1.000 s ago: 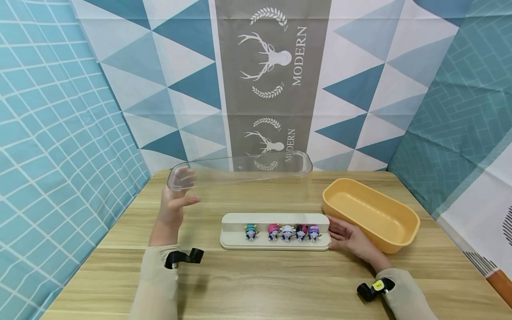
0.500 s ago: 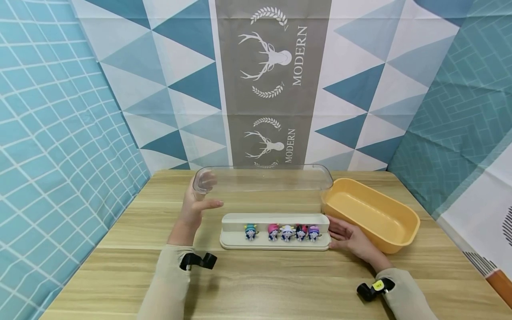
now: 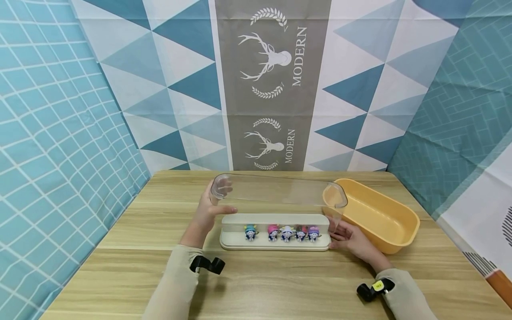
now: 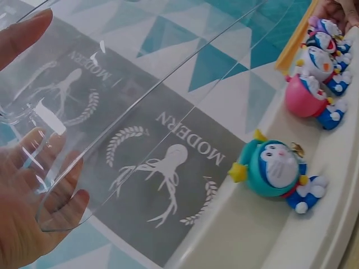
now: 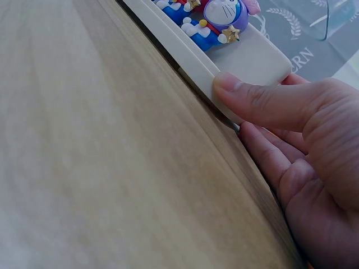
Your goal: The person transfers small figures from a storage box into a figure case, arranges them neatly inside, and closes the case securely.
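My left hand [image 3: 208, 204] grips the left end of a long clear plastic cover [image 3: 276, 189], with thumb and fingers on opposite sides in the left wrist view. The cover hangs tilted above and behind a cream display base [image 3: 236, 241], its right end lower. Several small cartoon cat figurines stand in a row on that base. One in a turquoise hat [image 4: 275, 168] is apart at the left; the pink-hatted one [image 3: 273, 232] and the others cluster rightward. At the base's right end, my right hand [image 3: 348, 238] pinches the corner, thumb on the front edge.
A yellow oblong bin [image 3: 412, 222] stands right behind my right hand, nothing visible inside it. The wooden table [image 3: 256, 284] meets a patterned cloth backdrop [image 3: 276, 89] at the back and a blue tiled cloth [image 3: 60, 133] on the left.
My left hand has carried the clear cover rightward and down, closer to the base, and its right end has dipped. The right hand, base and figurines have stayed put.
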`<state>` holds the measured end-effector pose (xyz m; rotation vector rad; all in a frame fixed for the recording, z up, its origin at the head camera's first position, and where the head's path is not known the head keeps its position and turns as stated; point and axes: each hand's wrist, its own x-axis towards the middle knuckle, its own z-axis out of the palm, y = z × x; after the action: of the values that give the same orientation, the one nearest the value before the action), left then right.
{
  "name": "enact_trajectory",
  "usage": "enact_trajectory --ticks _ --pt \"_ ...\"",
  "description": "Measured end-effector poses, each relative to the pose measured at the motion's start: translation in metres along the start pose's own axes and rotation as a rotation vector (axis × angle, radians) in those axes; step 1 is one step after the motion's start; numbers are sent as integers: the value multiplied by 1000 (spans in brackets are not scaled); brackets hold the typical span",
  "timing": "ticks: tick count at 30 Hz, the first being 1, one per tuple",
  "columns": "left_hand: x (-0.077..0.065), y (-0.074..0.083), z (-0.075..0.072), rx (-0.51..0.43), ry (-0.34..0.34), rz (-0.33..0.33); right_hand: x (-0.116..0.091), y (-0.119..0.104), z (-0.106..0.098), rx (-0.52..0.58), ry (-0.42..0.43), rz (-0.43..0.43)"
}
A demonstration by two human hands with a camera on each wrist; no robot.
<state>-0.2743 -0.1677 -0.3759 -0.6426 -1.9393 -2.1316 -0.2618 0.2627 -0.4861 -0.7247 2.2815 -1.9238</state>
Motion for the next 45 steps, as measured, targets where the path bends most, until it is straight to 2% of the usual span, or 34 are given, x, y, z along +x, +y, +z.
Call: enact_trajectory --ticks 6,13,21,25,33,38,45 --pt "0 -5 5 26 -17 -36 0 0 0 -29 10 -11" --pt "0 -10 3 65 -3 -91 -1 -3 2 7 -1 40" --pt "-1 -12 1 63 1 -106 -2 -4 2 27 -7 25" --pt "-1 -11 3 56 -18 -108 -1 -4 2 7 -11 -1" --pt "-1 -12 8 101 -39 -148 -1 -7 3 -11 12 11" --pt "-2 -12 7 103 -59 -147 -1 -5 3 -21 16 8" --pt "-1 -11 4 194 -131 -142 -1 -3 2 -84 42 32"
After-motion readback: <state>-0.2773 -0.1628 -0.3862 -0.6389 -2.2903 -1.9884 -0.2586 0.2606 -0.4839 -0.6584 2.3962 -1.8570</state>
